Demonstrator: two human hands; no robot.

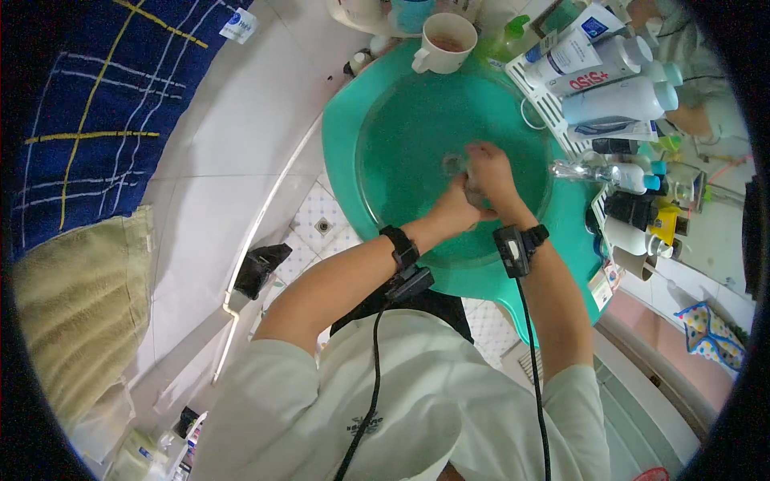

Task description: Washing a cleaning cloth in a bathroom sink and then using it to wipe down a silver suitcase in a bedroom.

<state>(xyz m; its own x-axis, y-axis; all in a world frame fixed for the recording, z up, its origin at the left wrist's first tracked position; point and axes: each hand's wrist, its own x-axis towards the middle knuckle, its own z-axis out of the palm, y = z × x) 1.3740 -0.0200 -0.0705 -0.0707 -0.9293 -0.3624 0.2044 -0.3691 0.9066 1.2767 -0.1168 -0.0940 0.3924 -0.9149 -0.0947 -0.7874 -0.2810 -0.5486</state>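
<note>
Over the green sink basin (415, 120), my two hands meet, just right of the round drain (454, 163). A small, greyish, see-through object (474, 187) lies between them; blur and the fingers hide what it is. My left hand (452, 210) cups it from the left and below, the thumb stretched towards my right wrist. From the right and above, my right hand (490, 171) closes round it with bent fingers. Each wrist bears a black strap with a small device and a cable.
A white mug (445, 43) stands at the basin's far rim, beside a green pump bottle (511, 36). Along the right, a white slotted rack (556, 120) holds tubes and bottles; a clear bottle (580, 171) lies near it. At left hang a blue checked towel (108, 108) and a beige towel (90, 300).
</note>
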